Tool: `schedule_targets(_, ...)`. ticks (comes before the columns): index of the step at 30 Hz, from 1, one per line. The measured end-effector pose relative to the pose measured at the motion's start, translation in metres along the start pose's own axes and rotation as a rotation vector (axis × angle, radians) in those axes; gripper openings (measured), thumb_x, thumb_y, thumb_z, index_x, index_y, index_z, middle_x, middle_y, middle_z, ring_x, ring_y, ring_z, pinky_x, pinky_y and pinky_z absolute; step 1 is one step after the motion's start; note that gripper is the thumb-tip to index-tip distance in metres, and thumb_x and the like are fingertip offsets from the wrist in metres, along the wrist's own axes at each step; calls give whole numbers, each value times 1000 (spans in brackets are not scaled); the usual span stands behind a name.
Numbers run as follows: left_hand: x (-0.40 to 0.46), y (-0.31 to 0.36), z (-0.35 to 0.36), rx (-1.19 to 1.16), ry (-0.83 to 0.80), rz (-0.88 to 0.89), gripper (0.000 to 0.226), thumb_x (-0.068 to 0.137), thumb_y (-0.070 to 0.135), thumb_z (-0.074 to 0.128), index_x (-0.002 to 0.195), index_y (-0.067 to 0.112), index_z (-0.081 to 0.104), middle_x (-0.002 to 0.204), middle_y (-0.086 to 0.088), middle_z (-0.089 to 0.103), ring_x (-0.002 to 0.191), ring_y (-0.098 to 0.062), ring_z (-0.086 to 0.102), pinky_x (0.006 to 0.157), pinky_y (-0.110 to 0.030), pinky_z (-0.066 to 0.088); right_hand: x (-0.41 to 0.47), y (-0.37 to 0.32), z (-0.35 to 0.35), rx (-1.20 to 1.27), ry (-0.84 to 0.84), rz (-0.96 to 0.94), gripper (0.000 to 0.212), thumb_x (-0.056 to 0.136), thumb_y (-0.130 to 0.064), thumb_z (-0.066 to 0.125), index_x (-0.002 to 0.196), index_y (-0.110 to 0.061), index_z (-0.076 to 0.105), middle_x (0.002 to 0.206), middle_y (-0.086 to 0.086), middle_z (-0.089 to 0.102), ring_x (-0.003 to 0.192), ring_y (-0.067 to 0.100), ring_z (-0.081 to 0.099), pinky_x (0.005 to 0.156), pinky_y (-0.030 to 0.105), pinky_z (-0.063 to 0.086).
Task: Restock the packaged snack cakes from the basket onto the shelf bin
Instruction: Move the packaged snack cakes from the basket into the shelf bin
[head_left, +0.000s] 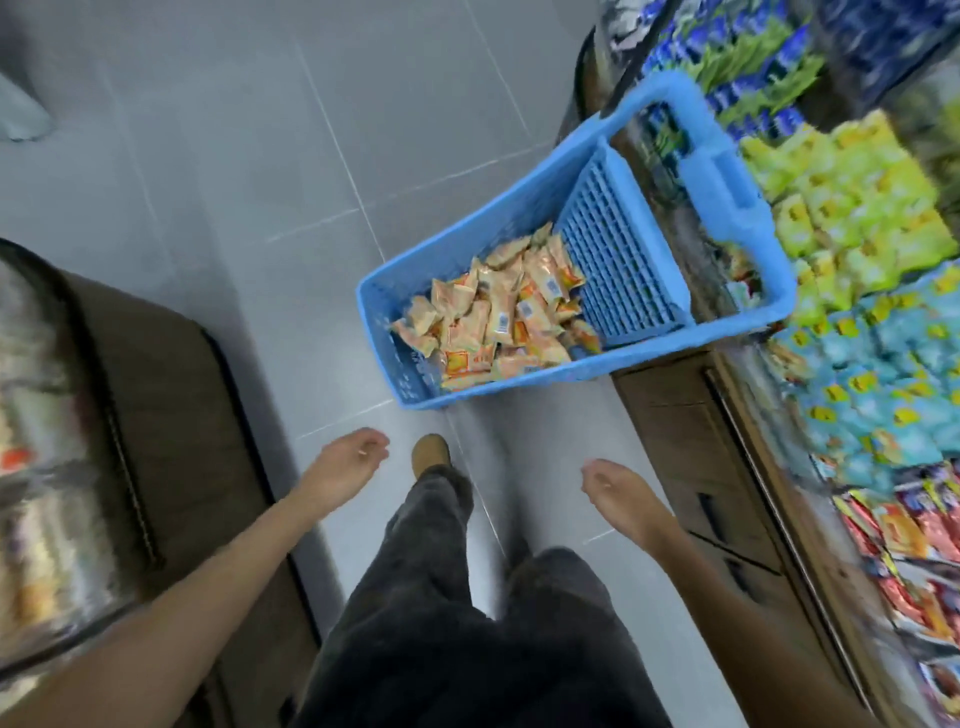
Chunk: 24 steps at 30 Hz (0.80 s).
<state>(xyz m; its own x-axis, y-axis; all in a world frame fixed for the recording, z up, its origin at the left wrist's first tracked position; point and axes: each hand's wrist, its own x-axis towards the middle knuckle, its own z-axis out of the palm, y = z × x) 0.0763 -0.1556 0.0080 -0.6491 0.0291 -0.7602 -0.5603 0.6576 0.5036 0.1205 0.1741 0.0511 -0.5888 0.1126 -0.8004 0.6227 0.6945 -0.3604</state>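
A blue plastic basket (519, 218) stands on the grey tiled floor against the right-hand shelf unit. Several orange-and-cream packaged snack cakes (498, 322) are heaped in its near end. My left hand (345, 460) hangs below the basket's near corner, fingers loosely curled, holding nothing. My right hand (618, 491) hangs to the right at about the same height, also loosely curled and holding nothing. Both hands are apart from the basket. The picture is blurred by motion.
On the right, shelf bins hold yellow-green packs (852, 208), light blue packs (893, 384) and red packs (914, 530) above a wooden base (691, 441). A second wooden display unit (156, 415) stands on the left. My legs and one tan shoe (430, 453) fill the aisle.
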Motion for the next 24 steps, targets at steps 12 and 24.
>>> schedule_targets(12,217,118,18,345,-13,172,28,93,20,46,118,8,46,111,-12,51,101,-30,54,74,-33,40,152,-113,-53,-19,157,-200,24,96,-13,44,112,-10,61,94,7,66,78,19,59,64,20,42)
schedule_targets(24,314,103,68,12,371,202,48,90,19,55,136,15,43,112,-2,61,100,-21,57,82,-28,47,264,-95,-38,11,-37,-180,27,95,-21,46,119,-20,60,107,-7,61,92,4,55,70,13,39)
